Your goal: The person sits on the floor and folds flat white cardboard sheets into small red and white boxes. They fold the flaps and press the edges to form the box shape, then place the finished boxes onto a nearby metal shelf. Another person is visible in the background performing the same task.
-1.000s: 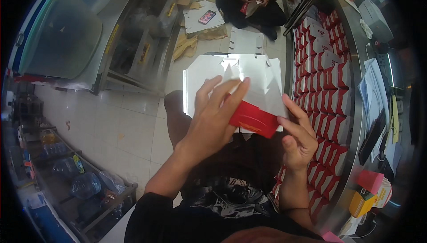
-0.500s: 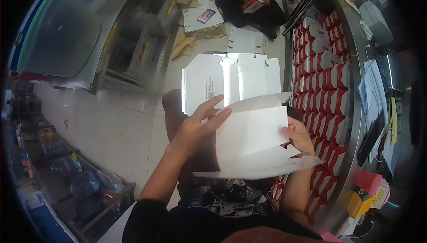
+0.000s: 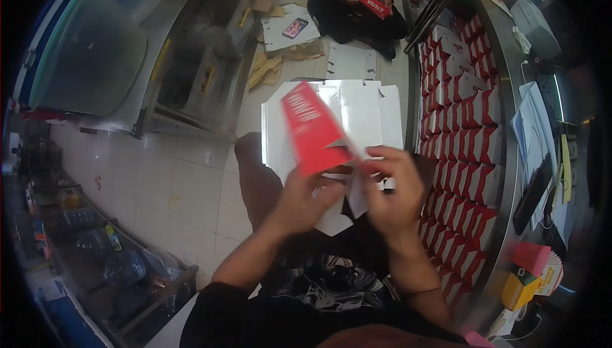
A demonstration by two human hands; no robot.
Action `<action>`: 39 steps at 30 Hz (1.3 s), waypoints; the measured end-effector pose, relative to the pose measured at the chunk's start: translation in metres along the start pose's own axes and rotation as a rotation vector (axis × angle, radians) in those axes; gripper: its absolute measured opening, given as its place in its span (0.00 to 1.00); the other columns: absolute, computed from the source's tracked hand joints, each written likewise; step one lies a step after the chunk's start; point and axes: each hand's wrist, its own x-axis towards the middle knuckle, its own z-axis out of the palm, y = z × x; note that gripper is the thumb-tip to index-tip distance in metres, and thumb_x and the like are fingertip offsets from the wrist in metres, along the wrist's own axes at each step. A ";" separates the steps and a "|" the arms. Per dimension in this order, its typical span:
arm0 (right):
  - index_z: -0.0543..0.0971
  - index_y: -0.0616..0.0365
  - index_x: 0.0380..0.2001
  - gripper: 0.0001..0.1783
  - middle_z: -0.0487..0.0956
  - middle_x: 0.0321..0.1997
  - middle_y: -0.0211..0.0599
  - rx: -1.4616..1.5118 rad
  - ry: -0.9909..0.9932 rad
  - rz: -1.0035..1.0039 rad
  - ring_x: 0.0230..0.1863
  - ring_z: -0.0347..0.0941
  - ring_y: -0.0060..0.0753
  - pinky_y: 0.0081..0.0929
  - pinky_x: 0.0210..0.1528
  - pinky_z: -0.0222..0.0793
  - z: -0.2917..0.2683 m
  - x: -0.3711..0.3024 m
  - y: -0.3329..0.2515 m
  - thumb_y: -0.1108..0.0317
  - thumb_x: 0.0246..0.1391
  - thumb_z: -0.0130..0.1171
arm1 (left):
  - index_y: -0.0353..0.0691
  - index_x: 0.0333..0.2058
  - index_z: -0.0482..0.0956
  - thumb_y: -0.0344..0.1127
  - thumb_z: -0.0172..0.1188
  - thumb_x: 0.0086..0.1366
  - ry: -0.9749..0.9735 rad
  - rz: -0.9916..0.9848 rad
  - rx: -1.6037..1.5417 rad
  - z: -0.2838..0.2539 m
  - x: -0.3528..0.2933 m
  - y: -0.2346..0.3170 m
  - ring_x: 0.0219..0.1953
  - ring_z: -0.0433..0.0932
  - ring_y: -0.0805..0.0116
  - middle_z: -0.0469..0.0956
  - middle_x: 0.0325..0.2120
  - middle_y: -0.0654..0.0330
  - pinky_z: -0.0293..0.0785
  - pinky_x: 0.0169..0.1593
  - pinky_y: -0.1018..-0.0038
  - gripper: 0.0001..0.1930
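Observation:
A red and white cardboard box [image 3: 312, 132], partly folded, is tilted up in front of me with a red printed panel facing me. My left hand [image 3: 305, 200] grips its lower end, fingers curled at the near edge. At the near right corner, my right hand [image 3: 396, 190] pinches a flap, its fingers slightly blurred. White flaps hang down between the two hands. Beneath the box, flat white cardboard blanks [image 3: 373, 113] lie across my lap. My fingers hide part of the box's near end.
Rows of red and white boxes [image 3: 456, 137] stand along my right. Opposite sits a person holding a red box [image 3: 373, 2]. A phone [image 3: 296, 28] rests on cardboard on the tiled floor. Shelving with plastic bottles [image 3: 122, 266] is at the lower left.
The cardboard has gone from an opened white sheet to a folded shape with its red side showing. Both hands have come closer together. The other person's box has turned to its red side.

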 end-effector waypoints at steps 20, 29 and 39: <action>0.69 0.60 0.70 0.50 0.69 0.73 0.58 0.507 -0.244 -0.287 0.70 0.70 0.62 0.57 0.72 0.61 0.012 -0.011 0.012 0.50 0.48 0.78 | 0.34 0.65 0.68 0.26 0.52 0.75 0.144 0.038 -0.763 -0.009 -0.001 0.023 0.60 0.79 0.54 0.77 0.59 0.47 0.74 0.67 0.55 0.21; 0.83 0.65 0.57 0.30 0.72 0.66 0.63 0.147 -0.065 -0.147 0.58 0.79 0.55 0.42 0.61 0.76 0.007 -0.001 0.002 0.68 0.49 0.77 | 0.34 0.60 0.75 0.24 0.59 0.74 0.261 -0.029 -0.256 0.012 0.001 0.012 0.55 0.79 0.69 0.81 0.52 0.57 0.77 0.59 0.70 0.17; 0.86 0.61 0.39 0.20 0.84 0.46 0.40 0.298 -0.284 -0.182 0.59 0.78 0.53 0.43 0.57 0.75 -0.012 0.010 0.015 0.74 0.39 0.80 | 0.31 0.58 0.77 0.35 0.53 0.80 0.161 -0.089 -0.336 0.000 0.016 0.026 0.51 0.82 0.67 0.81 0.52 0.55 0.78 0.57 0.68 0.16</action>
